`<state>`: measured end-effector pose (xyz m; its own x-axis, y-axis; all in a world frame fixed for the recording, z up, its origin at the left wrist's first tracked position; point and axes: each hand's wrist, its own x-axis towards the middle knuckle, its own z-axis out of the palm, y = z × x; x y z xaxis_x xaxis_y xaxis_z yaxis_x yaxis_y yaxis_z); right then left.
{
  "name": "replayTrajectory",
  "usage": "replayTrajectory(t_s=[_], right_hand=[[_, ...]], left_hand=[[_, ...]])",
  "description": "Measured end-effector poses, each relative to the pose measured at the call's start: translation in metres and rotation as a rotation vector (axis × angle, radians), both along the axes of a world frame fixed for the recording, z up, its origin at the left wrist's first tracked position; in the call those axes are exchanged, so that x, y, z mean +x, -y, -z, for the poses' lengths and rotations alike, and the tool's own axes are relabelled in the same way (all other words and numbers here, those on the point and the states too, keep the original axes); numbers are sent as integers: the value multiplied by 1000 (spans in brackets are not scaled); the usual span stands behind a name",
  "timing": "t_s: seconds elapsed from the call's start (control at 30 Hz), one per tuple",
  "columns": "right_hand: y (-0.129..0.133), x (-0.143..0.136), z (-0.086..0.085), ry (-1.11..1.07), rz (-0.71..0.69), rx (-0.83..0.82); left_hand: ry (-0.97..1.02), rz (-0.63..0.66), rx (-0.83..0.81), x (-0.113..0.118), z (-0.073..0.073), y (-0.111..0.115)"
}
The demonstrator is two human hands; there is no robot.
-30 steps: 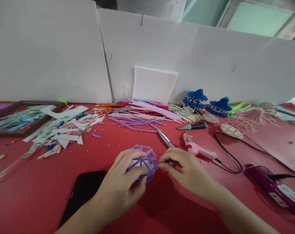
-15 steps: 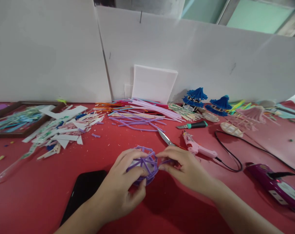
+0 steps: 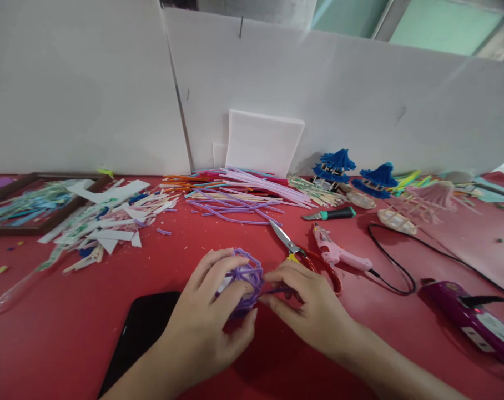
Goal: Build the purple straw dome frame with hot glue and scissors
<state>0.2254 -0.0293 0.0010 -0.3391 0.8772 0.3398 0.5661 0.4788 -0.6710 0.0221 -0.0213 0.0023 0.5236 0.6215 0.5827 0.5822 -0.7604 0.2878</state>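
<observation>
Low over the red table, my left hand (image 3: 218, 305) is wrapped round a small openwork ball (image 3: 248, 272) made of purple pipe-cleaner-like strips. Something whitish shows between its strips. My right hand (image 3: 304, 303) pinches a purple strip (image 3: 279, 290) at the ball's right side; whether the strip is joined to the ball I cannot tell. Just beyond my right hand lie scissors (image 3: 291, 244) with red handles, their blades pointing away. A pink glue gun (image 3: 339, 253) rests to their right. Loose purple strips (image 3: 235, 208) lie behind the ball.
A black phone (image 3: 139, 333) lies beside my left forearm. White scraps (image 3: 110, 222) and a brown frame (image 3: 31, 228) are at left. A utility knife (image 3: 331, 214), blue-roofed models (image 3: 379, 179) and a purple power strip (image 3: 470, 316) stand or lie at right. A black cord (image 3: 385, 255) curves nearby.
My right hand has shifted slightly left and down with the strip, uncovering the scissors' red handles. The ball has turned a little in my left hand.
</observation>
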Motion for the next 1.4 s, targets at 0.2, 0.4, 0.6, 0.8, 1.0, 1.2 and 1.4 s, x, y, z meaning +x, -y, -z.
replayTrajectory(t_s=[0.2,0.4,0.6,0.8,1.0,1.2,1.4], right_hand=[[6,-5,5,85,27,120],[6,-5,4,138,40,183],[7,-4,6,121,31,201],[4,-5,7,91,32,203],[5,-4,7,59,37,215],[4,-3,8,39,31,173],[1,3,10,66,25,204]], left_hand=[[-16,-46,51,1,2,1],[-13,-54,49,2,1,1],[5,-41,37,2,1,1],[-15,-5,-41,-2,-3,2],[-13,35,-81,-7,-4,-1],[-9,-21,-93,-11,-3,-3],[-62,-22,-116,-12,-3,-3]])
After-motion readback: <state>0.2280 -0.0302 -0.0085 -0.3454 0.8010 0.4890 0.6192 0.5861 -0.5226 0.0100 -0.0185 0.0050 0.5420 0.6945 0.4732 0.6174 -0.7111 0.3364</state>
